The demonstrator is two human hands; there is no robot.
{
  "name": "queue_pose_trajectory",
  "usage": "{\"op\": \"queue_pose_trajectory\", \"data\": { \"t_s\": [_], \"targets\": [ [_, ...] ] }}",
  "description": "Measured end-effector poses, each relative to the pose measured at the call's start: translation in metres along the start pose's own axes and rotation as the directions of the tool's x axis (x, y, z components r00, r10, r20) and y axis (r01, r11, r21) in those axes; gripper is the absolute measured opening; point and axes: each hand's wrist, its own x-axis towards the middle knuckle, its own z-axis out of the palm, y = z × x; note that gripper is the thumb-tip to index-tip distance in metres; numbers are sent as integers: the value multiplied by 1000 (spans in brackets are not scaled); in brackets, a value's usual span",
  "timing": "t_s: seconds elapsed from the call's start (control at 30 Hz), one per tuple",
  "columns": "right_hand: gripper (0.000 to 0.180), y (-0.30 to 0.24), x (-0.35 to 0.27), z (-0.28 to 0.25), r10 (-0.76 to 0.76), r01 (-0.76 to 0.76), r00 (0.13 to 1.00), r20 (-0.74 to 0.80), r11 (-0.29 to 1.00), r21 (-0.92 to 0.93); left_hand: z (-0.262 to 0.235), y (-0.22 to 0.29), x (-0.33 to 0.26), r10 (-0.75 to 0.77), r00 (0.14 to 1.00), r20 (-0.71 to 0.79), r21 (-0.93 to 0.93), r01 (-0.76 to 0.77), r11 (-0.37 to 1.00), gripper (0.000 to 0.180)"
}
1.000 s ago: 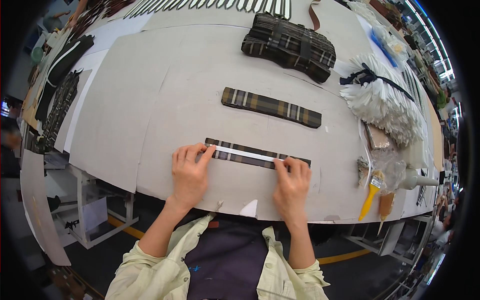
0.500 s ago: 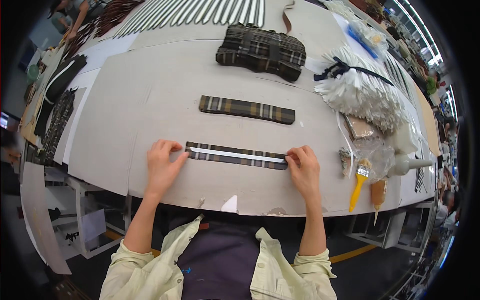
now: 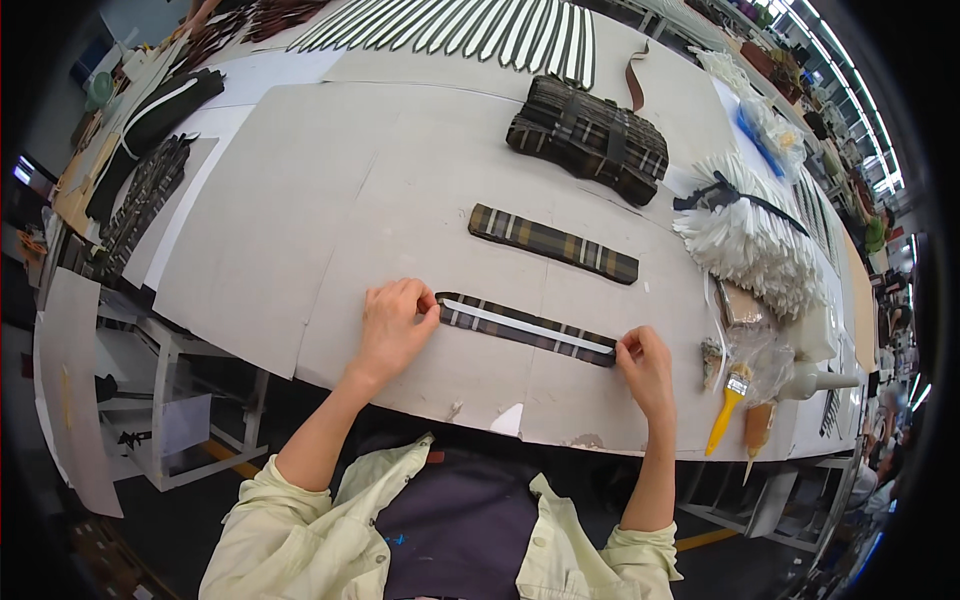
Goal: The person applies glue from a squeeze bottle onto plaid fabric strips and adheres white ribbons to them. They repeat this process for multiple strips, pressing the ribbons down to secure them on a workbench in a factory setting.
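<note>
A narrow dark plaid fabric strip (image 3: 480,322) lies crosswise on the table in front of me, with a thin white strip (image 3: 530,327) running along its length. My left hand (image 3: 393,327) pinches its left end between thumb and fingertips. At the right end, the thumb and fingers of my right hand (image 3: 647,370) are closed on the corner. Beyond it, a wider plaid piece in brown and black (image 3: 553,243) lies flat, untouched. Farther back sits a banded bundle of plaid pieces (image 3: 590,140).
To the right are a yellow-handled brush (image 3: 727,410), a glue bottle (image 3: 759,430), a pale nozzle bottle (image 3: 805,383) and a tied white bundle (image 3: 750,235). Rows of pale, dark-edged strips (image 3: 480,35) line the far side. Dark fabric bundles (image 3: 150,130) lie far left.
My view has turned, so the table and its things appear farther right and more tilted. Both hands stay at the strip's ends, and the left fingers look more tightly pinched.
</note>
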Motion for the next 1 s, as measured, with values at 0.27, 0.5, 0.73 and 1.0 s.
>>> {"op": "queue_pose_trajectory", "data": {
  "t_s": [0.27, 0.5, 0.73, 1.0],
  "targets": [
    [9, -65, 38, 16, -35, 59, 994, -103, 970, 234, -40, -47, 34, -340, 935, 97, -671, 314, 672, 11],
    [11, -109, 170, 83, -285, 312, 945, -160, 932, 185, -86, -126, 134, -404, 914, -38, -702, 264, 661, 21],
    [11, -143, 301, 158, -432, 444, 893, -127, 892, 89, -100, -210, 228, -527, 836, -153, -579, 356, 733, 25],
    [10, -190, 367, 236, -310, 264, 950, 40, 865, 428, -147, -298, 262, -574, 797, -189, -570, 387, 725, 29]
  ]
}}
